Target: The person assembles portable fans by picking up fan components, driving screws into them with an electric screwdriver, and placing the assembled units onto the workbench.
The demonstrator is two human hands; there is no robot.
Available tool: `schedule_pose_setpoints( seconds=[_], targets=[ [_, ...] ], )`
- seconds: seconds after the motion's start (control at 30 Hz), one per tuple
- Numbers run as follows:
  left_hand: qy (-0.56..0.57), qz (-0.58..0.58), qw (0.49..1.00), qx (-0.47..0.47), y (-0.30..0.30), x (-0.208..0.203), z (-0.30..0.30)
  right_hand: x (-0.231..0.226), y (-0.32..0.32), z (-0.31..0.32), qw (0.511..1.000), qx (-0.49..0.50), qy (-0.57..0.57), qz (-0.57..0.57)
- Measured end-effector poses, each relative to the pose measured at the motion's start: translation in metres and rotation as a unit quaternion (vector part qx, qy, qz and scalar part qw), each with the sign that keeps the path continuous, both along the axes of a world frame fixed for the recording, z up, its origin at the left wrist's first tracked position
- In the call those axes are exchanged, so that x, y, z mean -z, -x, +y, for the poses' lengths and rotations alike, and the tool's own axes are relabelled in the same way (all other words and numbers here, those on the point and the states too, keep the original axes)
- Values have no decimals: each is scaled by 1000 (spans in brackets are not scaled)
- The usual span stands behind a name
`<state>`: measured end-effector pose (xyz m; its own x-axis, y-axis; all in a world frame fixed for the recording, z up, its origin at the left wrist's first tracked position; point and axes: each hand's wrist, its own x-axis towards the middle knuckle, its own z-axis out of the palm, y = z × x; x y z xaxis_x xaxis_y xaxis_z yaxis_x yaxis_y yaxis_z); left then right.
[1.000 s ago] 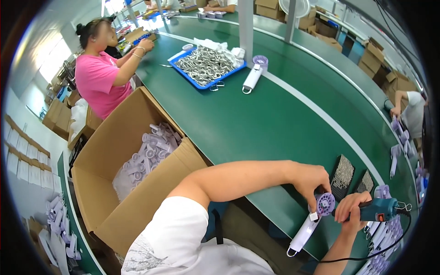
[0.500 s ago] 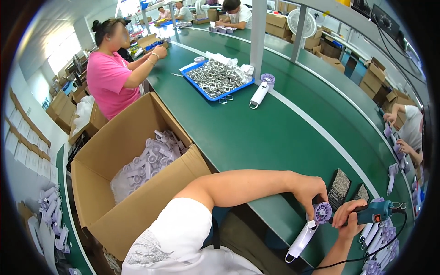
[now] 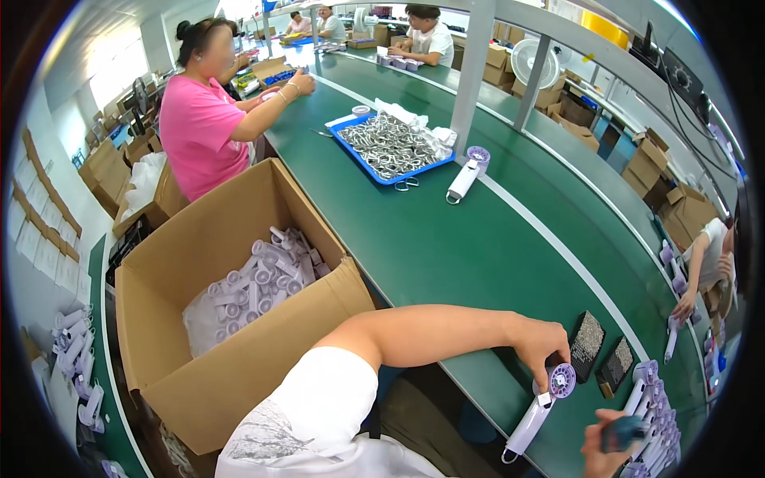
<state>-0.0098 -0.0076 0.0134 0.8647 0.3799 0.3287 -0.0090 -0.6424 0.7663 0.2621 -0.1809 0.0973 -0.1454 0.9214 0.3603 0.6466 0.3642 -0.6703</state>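
My left hand (image 3: pixel 542 342) grips a small white-and-purple handheld fan (image 3: pixel 526 426) by its round head, its handle lying toward the table's near edge with a metal loop at the end. My right hand (image 3: pixel 602 448) is wrapped round a dark teal power screwdriver (image 3: pixel 625 434), held apart from the fan and partly blurred. Just beyond the fan sit two black trays of tiny screws, one longer (image 3: pixel 588 346) and one shorter (image 3: pixel 616 366). Several similar handheld fans (image 3: pixel 655 414) lie in a row to the right of my right hand.
A big cardboard box (image 3: pixel 239 390) of loose fan housings stands left of me. Farther up the green table (image 3: pixel 414 263) are a blue tray (image 3: pixel 374 177) of metal clips and another fan (image 3: pixel 466 177) beside a post (image 3: pixel 473 88). Co-workers sit around, one in pink (image 3: pixel 199 127).
My right hand has drawn the screwdriver away from the fan head, down toward the lower edge. My left hand still holds the fan. At right, a co-worker's hand reaches down to a fan.
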Motion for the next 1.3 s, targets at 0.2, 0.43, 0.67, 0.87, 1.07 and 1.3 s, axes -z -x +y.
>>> schedule_pose_setpoints(
  seconds=[0.2, 0.43, 0.67, 0.87, 1.07, 1.3],
  targets=[
    [-17, -10, 1000, -10, 3, 0, -2, 11, 56, -41, 987, -7, -68, -143],
    [-15, -18, 999, -22, 2, 1, -4, 25, 63, -56, 985, 44, -16, -164],
    [-7, -34, 999, -34, 0, 7, -5, 21, 80, -58, 985, 59, 16, -161],
    [14, -20, 999, -33, 0, 8, 0, 19, 95, -56, 987, 62, 24, -145],
    [31, -11, 998, -46, 7, 1, -3, 27, 89, -55, 988, 73, 10, -138],
    [-6, -56, 998, -32, -3, 12, -5, 29, 79, -65, 982, 108, -21, -153]
  ],
)
